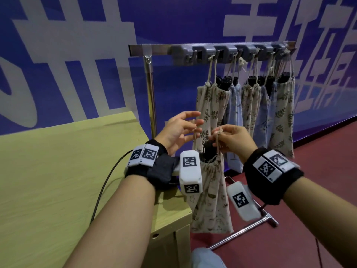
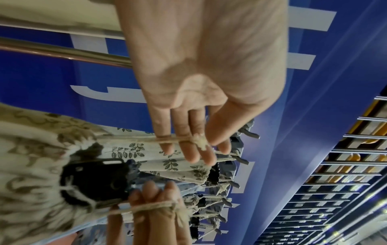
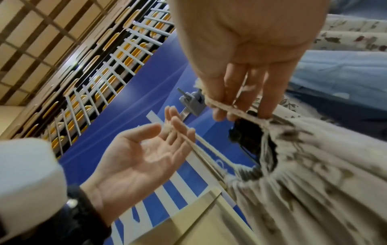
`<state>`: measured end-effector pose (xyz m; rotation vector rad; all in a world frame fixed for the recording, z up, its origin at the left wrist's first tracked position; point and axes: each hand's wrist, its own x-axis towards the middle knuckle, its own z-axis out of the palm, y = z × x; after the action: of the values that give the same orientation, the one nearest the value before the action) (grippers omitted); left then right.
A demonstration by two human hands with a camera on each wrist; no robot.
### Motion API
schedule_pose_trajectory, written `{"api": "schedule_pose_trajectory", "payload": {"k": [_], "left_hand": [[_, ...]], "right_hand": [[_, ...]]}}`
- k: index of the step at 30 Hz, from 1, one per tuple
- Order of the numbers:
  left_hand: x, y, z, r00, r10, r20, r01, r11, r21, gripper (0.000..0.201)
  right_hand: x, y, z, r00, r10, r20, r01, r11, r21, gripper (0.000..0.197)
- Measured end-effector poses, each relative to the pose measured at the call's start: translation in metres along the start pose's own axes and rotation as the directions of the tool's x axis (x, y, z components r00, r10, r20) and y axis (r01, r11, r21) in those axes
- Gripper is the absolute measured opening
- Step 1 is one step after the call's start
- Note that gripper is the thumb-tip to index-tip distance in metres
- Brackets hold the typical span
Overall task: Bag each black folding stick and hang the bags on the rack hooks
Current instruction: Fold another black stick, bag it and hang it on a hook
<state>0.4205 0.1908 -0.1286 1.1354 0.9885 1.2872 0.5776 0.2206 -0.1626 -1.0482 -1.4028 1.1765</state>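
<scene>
Hanging bag (image 1: 210,200) vertical, stick (image 1: 207,151) upward

Your left hand (image 1: 179,130): raised, palm turned inward, fingers straight and spread, thumb held apart. Your right hand (image 1: 234,140): just beside it, fingers bent downward, fingertips pinching a drawstring (image 1: 218,146). Both forearms reach forward, wrists at about the same height.

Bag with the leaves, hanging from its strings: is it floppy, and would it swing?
Probably floppy: the bag sags in folds below its gathered neck. Likely weighted by the black stick inside, so hanging from cords the right hand pinches, it may swing.
</scene>
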Motion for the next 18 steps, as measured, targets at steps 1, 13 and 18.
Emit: {"api": "schedule_pose_trajectory", "payload": {"k": [1, 13, 18], "left_hand": [[0.001, 0.0, 0.0, 1.0, 0.024, -0.003, -0.024, 1.0, -0.016, 0.038], [0.002, -0.006, 0.004, 0.997, 0.071, -0.02, -0.064, 0.966, 0.251, 0.046], [0.004, -0.01, -0.003, 0.99, 0.112, -0.085, -0.09, 0.968, 0.232, 0.041]], "right_hand": [[0.001, 0.0, 0.0, 0.999, -0.041, -0.03, 0.041, 0.999, -0.003, 0.021], [0.014, 0.018, 0.003, 0.959, -0.204, -0.198, 0.173, 0.971, -0.163, 0.025], [0.014, 0.017, 0.002, 0.981, -0.099, -0.169, 0.092, 0.995, -0.048, 0.023]]}}
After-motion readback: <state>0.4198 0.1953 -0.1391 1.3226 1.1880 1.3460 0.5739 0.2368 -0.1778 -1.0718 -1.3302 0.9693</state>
